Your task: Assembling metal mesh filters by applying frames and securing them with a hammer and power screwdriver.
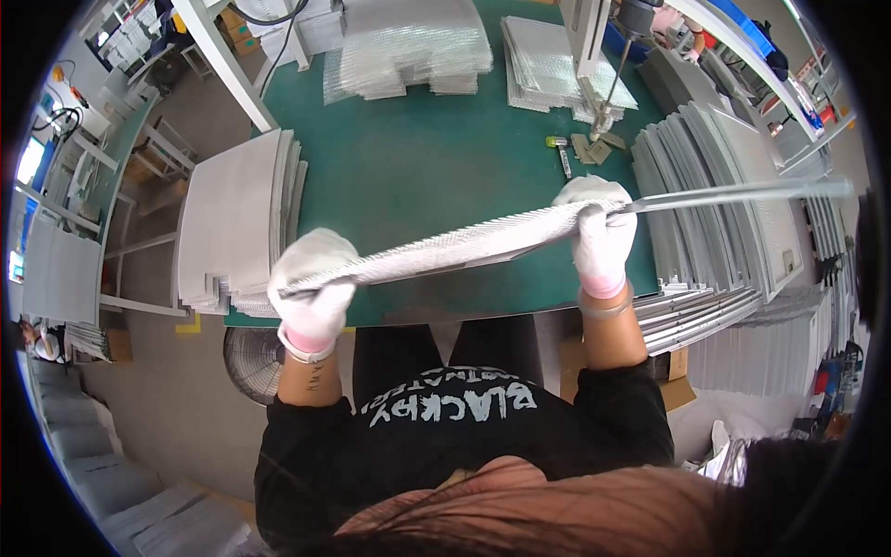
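Observation:
In white gloves, both my hands hold up a thin silvery mesh panel [483,243], seen almost edge-on above the table's front edge. My left hand [316,283] is closed around its left end, fingers wrapped over the edge. At the other end, a little higher, my right hand [599,237] grips it with the thumb on the near side. A long grey strip [742,194] reaches out rightward from beside my right hand. Whether it is joined to the panel or held apart, I cannot tell.
The green table [399,158] bears a stack of pale panels [237,218] at left and mesh sheets [408,46] at the back. A small hammer [562,156] lies by some flat pieces [594,148]. Framed panels [715,186] stand at right. A fan [252,362] is below.

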Tool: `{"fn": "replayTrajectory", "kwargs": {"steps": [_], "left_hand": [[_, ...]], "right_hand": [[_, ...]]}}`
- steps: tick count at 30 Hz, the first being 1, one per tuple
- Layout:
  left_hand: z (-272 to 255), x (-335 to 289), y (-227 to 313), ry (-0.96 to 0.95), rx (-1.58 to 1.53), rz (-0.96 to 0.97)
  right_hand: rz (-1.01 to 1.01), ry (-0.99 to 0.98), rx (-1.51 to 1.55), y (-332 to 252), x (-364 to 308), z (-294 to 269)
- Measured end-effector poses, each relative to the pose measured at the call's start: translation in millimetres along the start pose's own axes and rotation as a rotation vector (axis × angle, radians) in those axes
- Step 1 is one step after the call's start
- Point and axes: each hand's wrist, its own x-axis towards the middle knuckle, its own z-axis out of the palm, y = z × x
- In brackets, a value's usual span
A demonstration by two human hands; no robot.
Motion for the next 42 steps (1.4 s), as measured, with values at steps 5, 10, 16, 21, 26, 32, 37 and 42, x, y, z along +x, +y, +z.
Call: {"fn": "replayTrajectory", "kwargs": {"steps": [5,10,16,21,26,32,37,42], "left_hand": [[-9.2,-8.3,2.5,-0.155,-0.005,0.028],[-9.7,-15.1,1.2,-0.086,-0.036,0.085],[-15.0,-10.4,-3.8,-0.243,-0.083,0.054],[-25.3,-6.8,-21.4,0.048,0.034,-0.233],[-24.7,-0.3,-28.0,0.133,-0.013,-0.353],[-19.8,4.0,-30.2,0.098,-0.012,-0.375],[-25.7,3.7,-29.0,0.065,-0.048,-0.343],[-30.8,6.9,-10.3,-0.063,0.109,-0.404]], "right_hand": [[-0.11,0.014,0.046,-0.4,-17.2,1.1],[-0.137,-0.048,0.041,-6.2,-24.5,5.4],[-0.174,0.042,0.138,13.5,-25.9,-3.7],[-0.141,0.341,0.092,-4.5,4.0,29.5],[-0.199,-0.096,-0.51,-11.6,27.5,-13.6],[-0.45,-0.657,-0.668,-62.7,70.8,-42.8],[-0.434,-0.841,-0.691,-87.0,87.2,-35.1],[-0.503,-0.98,-0.655,-86.2,95.9,-22.1]]}}
